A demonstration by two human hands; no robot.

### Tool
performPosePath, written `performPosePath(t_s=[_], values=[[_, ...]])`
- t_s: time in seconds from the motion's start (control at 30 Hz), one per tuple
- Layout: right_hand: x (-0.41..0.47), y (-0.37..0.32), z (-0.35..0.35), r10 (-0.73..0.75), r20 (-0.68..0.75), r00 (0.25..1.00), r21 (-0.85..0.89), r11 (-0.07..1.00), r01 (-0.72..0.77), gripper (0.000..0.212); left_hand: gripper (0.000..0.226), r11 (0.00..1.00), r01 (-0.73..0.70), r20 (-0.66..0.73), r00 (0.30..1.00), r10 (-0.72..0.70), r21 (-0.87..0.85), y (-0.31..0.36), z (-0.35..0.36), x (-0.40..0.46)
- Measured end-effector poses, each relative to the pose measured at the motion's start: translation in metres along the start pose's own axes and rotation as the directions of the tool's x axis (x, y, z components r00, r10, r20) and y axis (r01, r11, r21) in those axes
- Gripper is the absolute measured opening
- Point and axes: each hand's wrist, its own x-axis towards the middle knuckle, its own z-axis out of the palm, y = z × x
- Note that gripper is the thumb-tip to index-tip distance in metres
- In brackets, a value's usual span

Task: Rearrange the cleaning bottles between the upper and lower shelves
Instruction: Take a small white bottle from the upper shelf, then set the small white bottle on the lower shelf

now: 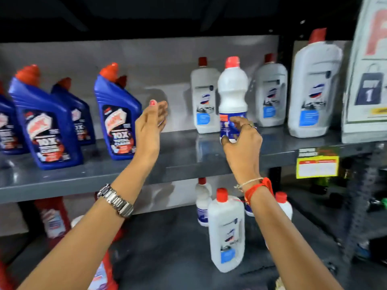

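A round white bottle with a red cap (232,91) stands upright on the upper grey shelf (184,160). My right hand (243,141) curls around its blue label at the base, thumb and fingertips on it. My left hand (151,122) is raised over the upper shelf with fingers apart and holds nothing, between a blue bottle (118,114) and the white ones. Flat white bottles with red caps (204,97) (271,93) (314,91) stand behind and to the right. On the lower shelf (167,248) stands another flat white bottle (227,233).
More blue bottles with orange-red caps (45,122) line the upper shelf at the left. Red bottles (53,218) stand on the lower shelf at left, and small white ones (203,204) at its back. A white sign (368,70) and a yellow price tag (317,166) are at the right.
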Motion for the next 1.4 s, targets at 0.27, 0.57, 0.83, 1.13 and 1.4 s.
performPosePath(t_s=[0.27,0.57,0.83,1.13,1.4], values=[[0.052,0.040,-0.023,0.096,0.336,0.937,-0.019,0.995,-0.095,0.067,0.040,0.928,0.225,0.229,0.927,-0.298,0.298,-0.028,0.117,0.020],[0.064,0.051,-0.038,0.109,0.507,0.855,0.159,0.963,-0.216,0.051,0.017,0.968,0.191,0.095,0.974,-0.208,0.161,-0.024,0.142,0.009],[0.019,0.035,-0.056,0.041,0.414,0.909,0.278,0.946,-0.169,0.064,0.013,0.987,0.025,-0.001,1.000,-0.025,0.160,0.006,0.120,-0.035],[-0.070,0.027,-0.065,-0.027,0.450,0.893,0.405,0.897,-0.177,0.068,0.011,0.986,-0.095,0.002,0.995,0.096,0.135,0.008,0.062,-0.119],[-0.181,0.093,0.003,0.050,0.628,0.777,0.296,0.907,-0.298,0.065,0.013,0.928,0.081,-0.153,0.988,-0.026,0.363,-0.097,-0.020,-0.194]])
